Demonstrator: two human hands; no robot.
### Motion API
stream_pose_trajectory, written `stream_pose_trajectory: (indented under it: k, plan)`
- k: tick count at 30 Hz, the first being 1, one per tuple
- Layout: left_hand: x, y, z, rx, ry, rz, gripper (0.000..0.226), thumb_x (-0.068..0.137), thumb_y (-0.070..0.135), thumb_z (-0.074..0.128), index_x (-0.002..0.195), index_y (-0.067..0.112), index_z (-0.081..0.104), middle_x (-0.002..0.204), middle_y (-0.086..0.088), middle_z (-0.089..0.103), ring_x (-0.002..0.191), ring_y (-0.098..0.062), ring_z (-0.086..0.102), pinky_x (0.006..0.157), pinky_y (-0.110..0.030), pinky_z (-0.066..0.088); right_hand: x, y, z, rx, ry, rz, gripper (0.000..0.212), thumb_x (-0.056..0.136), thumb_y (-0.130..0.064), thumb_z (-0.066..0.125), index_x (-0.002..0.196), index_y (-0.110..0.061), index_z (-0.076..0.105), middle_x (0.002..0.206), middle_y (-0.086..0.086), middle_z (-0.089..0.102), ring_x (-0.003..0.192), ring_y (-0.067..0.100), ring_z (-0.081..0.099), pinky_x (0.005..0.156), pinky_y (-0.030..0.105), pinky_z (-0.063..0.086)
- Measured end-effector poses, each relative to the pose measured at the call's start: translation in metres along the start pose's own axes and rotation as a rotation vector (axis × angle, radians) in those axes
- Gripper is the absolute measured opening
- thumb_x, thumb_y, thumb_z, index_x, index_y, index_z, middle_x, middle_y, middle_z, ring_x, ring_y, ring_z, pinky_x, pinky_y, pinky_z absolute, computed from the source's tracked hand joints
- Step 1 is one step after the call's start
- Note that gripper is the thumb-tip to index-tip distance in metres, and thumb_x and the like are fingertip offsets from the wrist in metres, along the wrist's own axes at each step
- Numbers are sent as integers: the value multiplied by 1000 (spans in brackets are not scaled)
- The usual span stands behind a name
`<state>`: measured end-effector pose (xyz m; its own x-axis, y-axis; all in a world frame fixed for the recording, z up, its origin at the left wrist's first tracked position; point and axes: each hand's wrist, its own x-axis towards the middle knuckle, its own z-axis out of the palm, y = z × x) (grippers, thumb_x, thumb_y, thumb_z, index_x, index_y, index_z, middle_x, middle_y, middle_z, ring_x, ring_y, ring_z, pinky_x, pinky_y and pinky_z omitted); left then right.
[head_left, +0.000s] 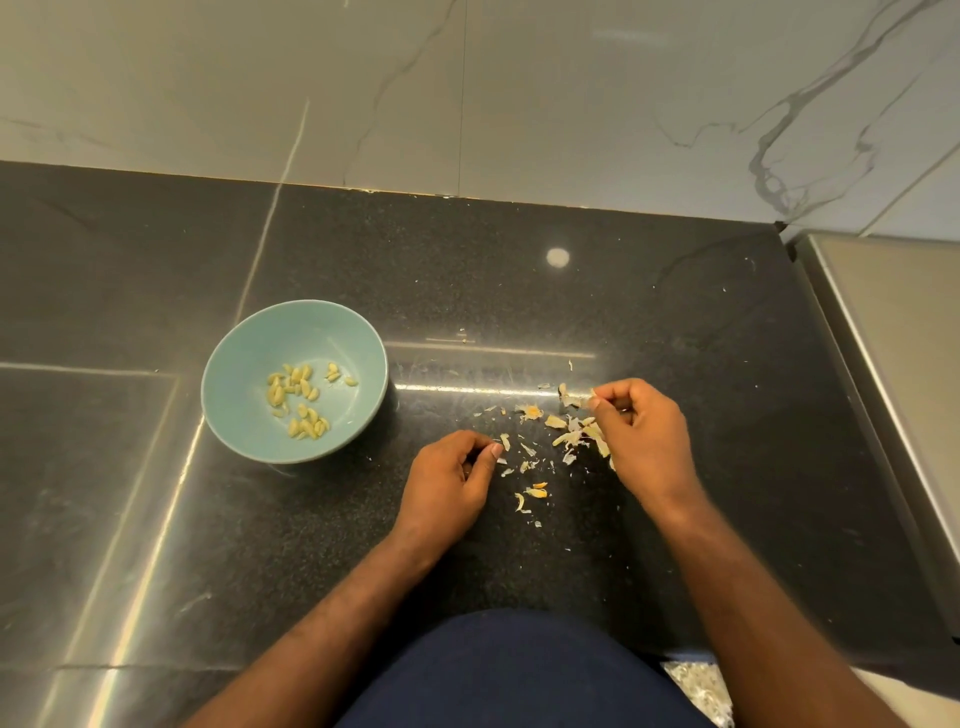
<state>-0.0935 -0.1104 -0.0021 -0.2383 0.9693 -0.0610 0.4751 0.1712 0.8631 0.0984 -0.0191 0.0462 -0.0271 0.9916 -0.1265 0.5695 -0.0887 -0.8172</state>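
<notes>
**Figure.** Shelling on the dark counter (675, 322), seen from the head camera. The teal bowl (244, 415) is the landmark; a loose cluster of pale pods (298, 400) lies on its floor.

**Layout.**
- **Litter:** To the right of the bowl and apart from it, husk scraps (530, 452) are strewn over the stone.
- **Left hand:** Your left hand (452, 483) sits right of the bowl, between it and the litter. Its fingers are curled and the thumb tip is closed against the forefinger. You cannot tell whether a piece lies in that pinch.
- **Right hand:** Your right hand (644, 436) works farther right of the bowl, on the far side of the litter. Its fingers are curled, and thumb and forefinger pinch a single pale scrap (571, 399).

**Likely faults.**
1. **Scattering.** The scraps look thin and light. A quick sweep of either wrist probably sends them skating toward the bowl, and chaff then mixes with the cleaned pods.
2. **Loss.** Anything that slips from so small a pinch lands among pieces of nearly the same colour. You may then discard good material or carry husk to the bowl by mistake.
3. **Dragging.** Your right palm lies over part of the litter, so fragments may cling to the skin and travel with it.
4. **Dropping in transit.** Bare stone separates the litter from the bowl. A loose grip across that gap probably costs you the piece.
5. **Nudging.** Your left knuckles are the part of you nearest the bowl. A careless reach could push the bowl along the polished stone.
</notes>
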Motion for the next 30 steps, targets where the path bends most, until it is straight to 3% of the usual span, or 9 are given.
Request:
stream_pose_trajectory:
  k: [3,7,11,15,18,20,26,30]
  plan:
    - [0,1,-1,-75,-25,-68,17,98,19,60,112,20,70,91,15,68,75,-2,63,70,-22,53,-9,0,-6,49,-68,42,9,95,-15,66,93,-24,69,86,-4,69,78,13,64,74,36,57]
    - [-2,14,-7,-242,-75,-168,18,99,13,58,112,19,68,85,7,68,62,0,60,58,-15,48,-32,-13,-1,122,-252,80,17,96,-12,64,99,-28,69,88,-4,71,72,9,62,63,25,54]
    - [-7,25,-12,-338,-83,-121,17,97,14,62,111,20,69,83,4,69,62,-6,63,56,-19,48,-45,-26,8,228,-324,80,9,94,-14,67,98,-20,72,76,-1,71,60,7,61,55,20,51]
    - [-12,36,-21,-389,-166,18,21,92,15,67,111,24,69,87,7,73,67,-9,67,58,-20,51,-49,-36,12,329,-395,93,4,93,-12,67,93,-12,71,76,3,73,60,11,60,52,22,49]
    - [-12,40,-26,-372,-103,43,20,90,13,69,103,29,71,83,13,72,65,-7,65,59,-18,50,-48,-38,9,265,-453,60,10,97,-13,62,93,-12,71,76,-1,72,60,9,61,52,21,49]
    - [-11,41,-28,-336,-88,61,30,90,13,71,107,36,67,88,11,72,67,-7,67,60,-19,52,-47,-40,6,219,-490,21,13,98,-14,60,92,-15,72,76,-2,71,62,10,62,53,22,49]
    - [-11,50,-31,-370,-104,65,14,92,18,67,104,24,72,84,9,73,66,-10,68,58,-21,53,-49,-43,6,138,-374,-32,5,94,-20,68,89,-22,70,75,-2,69,64,4,62,58,18,49]
    - [-11,50,-30,-345,-19,7,34,93,-5,56,92,25,71,80,8,70,66,-8,65,58,-23,52,-51,-45,4,178,-373,4,5,94,-14,67,93,-19,69,77,1,69,63,5,64,58,17,51]
